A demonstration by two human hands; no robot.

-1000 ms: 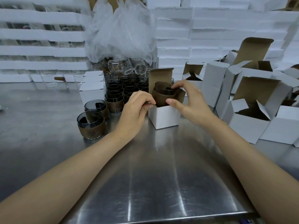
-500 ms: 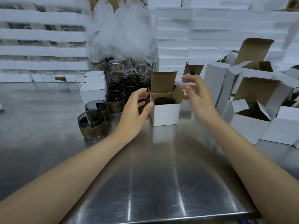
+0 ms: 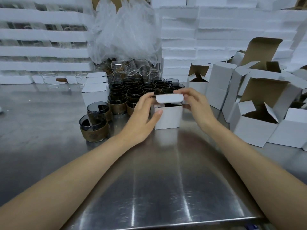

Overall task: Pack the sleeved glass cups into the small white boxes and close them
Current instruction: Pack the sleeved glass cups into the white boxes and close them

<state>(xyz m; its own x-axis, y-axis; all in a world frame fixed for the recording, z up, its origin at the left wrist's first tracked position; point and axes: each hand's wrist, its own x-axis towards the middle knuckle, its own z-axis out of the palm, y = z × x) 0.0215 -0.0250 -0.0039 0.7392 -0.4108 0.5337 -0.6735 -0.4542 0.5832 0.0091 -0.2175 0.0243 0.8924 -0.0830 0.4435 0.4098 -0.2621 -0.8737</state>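
A small white box (image 3: pixel 167 117) stands on the steel table (image 3: pixel 157 180) between my hands, its lid flap (image 3: pixel 168 98) folded down over the top with a dark gap still showing beneath. The cup inside is hidden. My left hand (image 3: pixel 142 117) holds the box's left side, thumb on the front face, fingers at the flap's left corner. My right hand (image 3: pixel 194 105) pinches the flap's right end. Two sleeved dark glass cups (image 3: pixel 93 127) stand at the left, and several more sleeved cups (image 3: pixel 132 93) are packed together behind the box.
Closed white boxes (image 3: pixel 95 92) are stacked behind the loose cups. Several open boxes (image 3: pixel 259 118) crowd the table's right side. Clear glasses and a plastic bag (image 3: pixel 126 35) sit at the back, before stacked white foam trays (image 3: pixel 216 39).
The cup went down into the box, both hands let go, and the upright lid flap has been folded down over the opening.
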